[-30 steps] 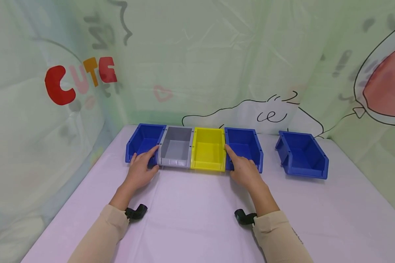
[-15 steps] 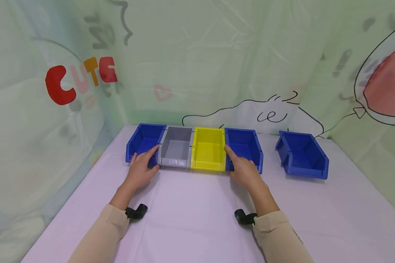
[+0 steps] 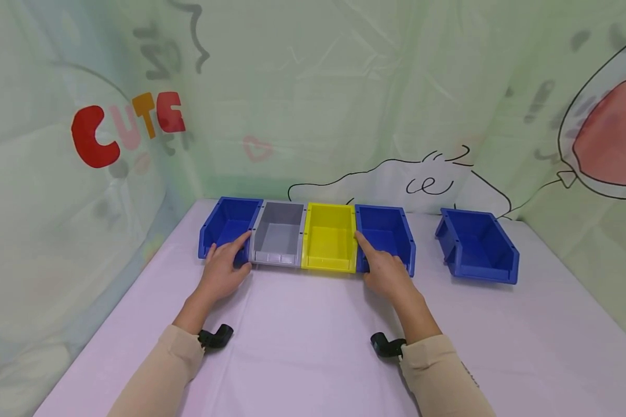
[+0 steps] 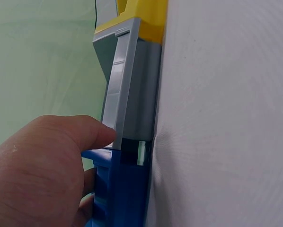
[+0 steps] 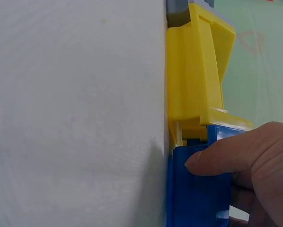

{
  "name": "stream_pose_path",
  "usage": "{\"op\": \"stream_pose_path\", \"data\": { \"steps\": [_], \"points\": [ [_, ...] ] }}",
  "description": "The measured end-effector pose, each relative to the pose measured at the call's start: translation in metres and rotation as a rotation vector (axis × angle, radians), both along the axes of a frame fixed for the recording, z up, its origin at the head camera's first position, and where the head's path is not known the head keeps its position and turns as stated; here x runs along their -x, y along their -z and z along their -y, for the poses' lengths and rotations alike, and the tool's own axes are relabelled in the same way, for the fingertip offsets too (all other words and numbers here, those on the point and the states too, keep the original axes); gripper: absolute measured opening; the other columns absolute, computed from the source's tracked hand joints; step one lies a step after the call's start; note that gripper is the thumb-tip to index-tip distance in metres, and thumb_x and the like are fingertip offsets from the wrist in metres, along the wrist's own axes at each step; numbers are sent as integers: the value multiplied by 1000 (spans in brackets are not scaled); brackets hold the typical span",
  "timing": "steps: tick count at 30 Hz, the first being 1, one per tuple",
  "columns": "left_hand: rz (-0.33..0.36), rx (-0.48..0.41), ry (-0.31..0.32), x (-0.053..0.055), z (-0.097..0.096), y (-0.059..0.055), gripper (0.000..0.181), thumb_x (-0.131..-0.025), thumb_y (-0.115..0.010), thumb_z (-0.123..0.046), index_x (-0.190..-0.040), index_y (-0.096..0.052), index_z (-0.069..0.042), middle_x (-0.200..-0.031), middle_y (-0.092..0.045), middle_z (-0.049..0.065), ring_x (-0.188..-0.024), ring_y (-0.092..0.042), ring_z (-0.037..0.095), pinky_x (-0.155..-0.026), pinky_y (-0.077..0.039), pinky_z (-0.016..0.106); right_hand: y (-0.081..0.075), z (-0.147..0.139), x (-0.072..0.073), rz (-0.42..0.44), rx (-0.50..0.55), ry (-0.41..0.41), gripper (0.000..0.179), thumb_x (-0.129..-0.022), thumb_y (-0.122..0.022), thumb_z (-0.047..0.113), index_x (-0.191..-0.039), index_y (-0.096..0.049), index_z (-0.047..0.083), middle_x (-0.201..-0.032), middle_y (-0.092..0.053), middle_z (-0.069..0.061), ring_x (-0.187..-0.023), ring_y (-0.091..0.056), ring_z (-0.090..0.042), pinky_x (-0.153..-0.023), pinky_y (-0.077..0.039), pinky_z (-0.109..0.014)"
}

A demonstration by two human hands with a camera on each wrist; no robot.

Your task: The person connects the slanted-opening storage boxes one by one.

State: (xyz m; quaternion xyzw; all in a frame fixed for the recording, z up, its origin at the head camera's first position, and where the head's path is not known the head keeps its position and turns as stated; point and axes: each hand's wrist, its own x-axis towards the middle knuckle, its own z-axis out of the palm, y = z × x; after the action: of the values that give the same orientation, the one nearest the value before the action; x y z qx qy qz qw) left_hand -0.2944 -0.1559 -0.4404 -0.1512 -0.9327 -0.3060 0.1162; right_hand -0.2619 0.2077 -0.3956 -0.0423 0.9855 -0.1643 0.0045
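Observation:
Side by side in the head view stand a blue storage bin point(image 3: 229, 217), a grey storage bin point(image 3: 278, 234), a yellow storage bin point(image 3: 329, 237) and another blue storage bin point(image 3: 385, 229). My left hand point(image 3: 222, 272) grips the front of the left blue bin, its index finger along the seam with the grey one. In the left wrist view the thumb point(image 4: 96, 133) reaches the grey bin's front corner. My right hand point(image 3: 388, 273) holds the right blue bin's front, index finger at the yellow bin's edge. Its thumb point(image 5: 212, 160) presses the blue front wall, other fingers behind it.
A separate blue bin point(image 3: 480, 246) stands to the right, apart from the row. White cloth covers the table point(image 3: 302, 347). A printed curtain point(image 3: 318, 116) hangs close behind the bins and along both sides.

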Motion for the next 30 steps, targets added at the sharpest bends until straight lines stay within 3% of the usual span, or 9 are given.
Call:
{"op": "stream_pose_path", "data": {
  "steps": [12, 30],
  "points": [
    [10, -8, -5, -2, 0, -2, 72, -94, -64, -20, -161, -37, -24, -154, -54, 18, -148, -39, 43, -127, -1, 65, 1, 0, -1, -3, 0, -3, 92, -94, -66, 3, -168, -15, 25, -137, -64, -24, -115, -61, -41, -112, -42, -63],
    [12, -7, -4, -3, -1, -3, 73, -93, -64, -19, -161, -38, -23, -153, -55, 17, -148, -39, 42, -127, -2, 65, 2, 1, -2, -11, -25, -2, 93, -94, -65, 1, -168, -14, 25, -144, -61, -24, -125, -60, -45, -113, -40, -65]
  ]
}}
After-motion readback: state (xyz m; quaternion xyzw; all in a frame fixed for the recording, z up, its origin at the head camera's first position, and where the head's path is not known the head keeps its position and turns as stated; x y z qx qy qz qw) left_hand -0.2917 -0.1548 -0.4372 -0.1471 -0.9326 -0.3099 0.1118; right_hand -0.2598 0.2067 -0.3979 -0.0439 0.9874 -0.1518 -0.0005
